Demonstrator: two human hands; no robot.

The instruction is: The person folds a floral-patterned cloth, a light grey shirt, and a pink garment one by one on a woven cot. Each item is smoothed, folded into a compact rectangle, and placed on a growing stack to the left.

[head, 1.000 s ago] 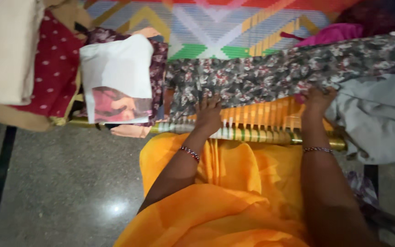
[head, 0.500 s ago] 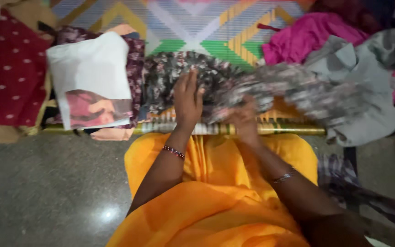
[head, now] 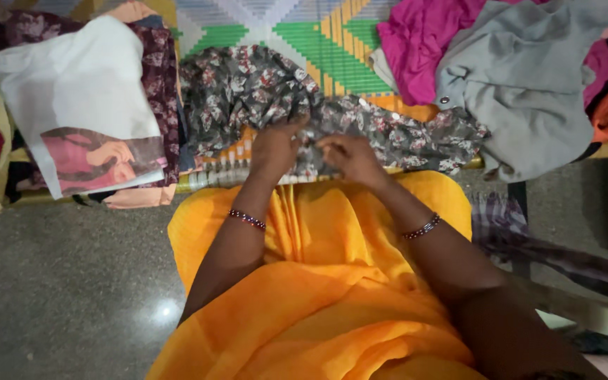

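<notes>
Left hand (head: 276, 146) and right hand (head: 350, 156) both pinch the floral garment (head: 248, 91) mid-fold; edges need aligning and creases smoothing on the mat (head: 304, 35).

Fingertips of the left hand (head: 276, 146) bury into the dark floral-print cotton garment (head: 262, 91), grip unseen. Right of the right hand (head: 350, 156), the grey crumpled cloth (head: 522, 84) and magenta cloth (head: 416, 42) run off the top edge.
</notes>
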